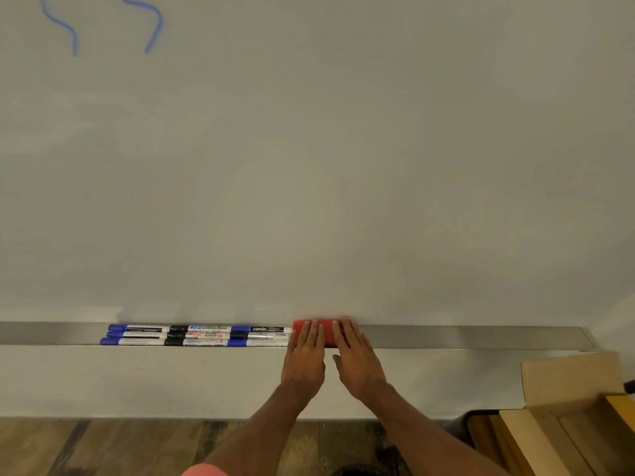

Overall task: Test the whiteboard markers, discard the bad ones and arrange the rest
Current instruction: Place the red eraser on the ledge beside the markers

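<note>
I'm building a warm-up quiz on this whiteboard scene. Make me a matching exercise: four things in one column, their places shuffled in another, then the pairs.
Things:
1. blue squiggles
2. markers
3. red eraser
4. cardboard box

Places:
A. on the tray, under the left hand and right hand
B. top left of the whiteboard
C. lower right, below the tray's end
D. in rows on the tray, left of the red eraser

Pairs: 1-B, 2-D, 3-A, 4-C

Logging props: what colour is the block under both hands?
The block is red; the head view shows it.
</note>
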The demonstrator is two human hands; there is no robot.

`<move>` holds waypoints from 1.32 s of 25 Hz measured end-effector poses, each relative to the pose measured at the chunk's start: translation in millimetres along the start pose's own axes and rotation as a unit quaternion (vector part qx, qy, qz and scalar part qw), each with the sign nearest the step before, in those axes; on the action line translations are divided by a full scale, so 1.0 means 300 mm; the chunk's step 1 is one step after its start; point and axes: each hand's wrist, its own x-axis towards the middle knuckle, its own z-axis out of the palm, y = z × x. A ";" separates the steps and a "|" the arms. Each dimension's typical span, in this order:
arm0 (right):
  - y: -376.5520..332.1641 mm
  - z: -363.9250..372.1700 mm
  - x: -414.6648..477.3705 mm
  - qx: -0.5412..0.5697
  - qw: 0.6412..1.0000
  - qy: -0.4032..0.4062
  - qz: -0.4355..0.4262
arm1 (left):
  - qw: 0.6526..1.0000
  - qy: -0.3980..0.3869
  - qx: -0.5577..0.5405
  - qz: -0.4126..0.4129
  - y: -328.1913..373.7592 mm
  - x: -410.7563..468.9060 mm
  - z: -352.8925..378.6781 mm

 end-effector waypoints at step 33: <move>0.281 -0.170 -1.188 0.018 0.996 -0.016 0.090 | 0.996 -0.038 -0.015 0.081 0.791 -0.796 0.047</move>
